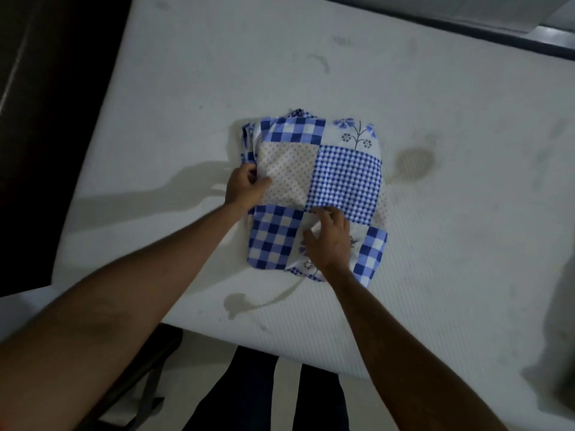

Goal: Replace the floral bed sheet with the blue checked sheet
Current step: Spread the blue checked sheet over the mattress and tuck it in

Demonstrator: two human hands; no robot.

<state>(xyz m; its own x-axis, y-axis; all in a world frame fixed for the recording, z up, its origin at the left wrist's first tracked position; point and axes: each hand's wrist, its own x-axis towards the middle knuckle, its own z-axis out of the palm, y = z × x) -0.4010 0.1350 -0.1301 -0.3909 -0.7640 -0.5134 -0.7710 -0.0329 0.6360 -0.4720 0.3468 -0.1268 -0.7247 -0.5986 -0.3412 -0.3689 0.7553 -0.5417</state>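
Blue checked sheet (345, 172) lies folded mid mattress (186, 73), under both hands: left hand (245, 188) grips its left edge, right hand (329, 241) pinches the near fold.

Bare white mattress (435, 213) with brownish stains, dark panel (46, 119) along its left side, perhaps a headboard, dark frame edge (466, 28) along the far side, pale floor (193, 368) below, dim light

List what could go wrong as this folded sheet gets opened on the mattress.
1. The left hand grips only the left edge of the folded blue-and-white checked patchwork sheet and the right hand pinches a near fold; pulling mismatched layers could tangle it.
2. The bare white mattress shows brownish stains beside the sheet; if damp, they could soil it.
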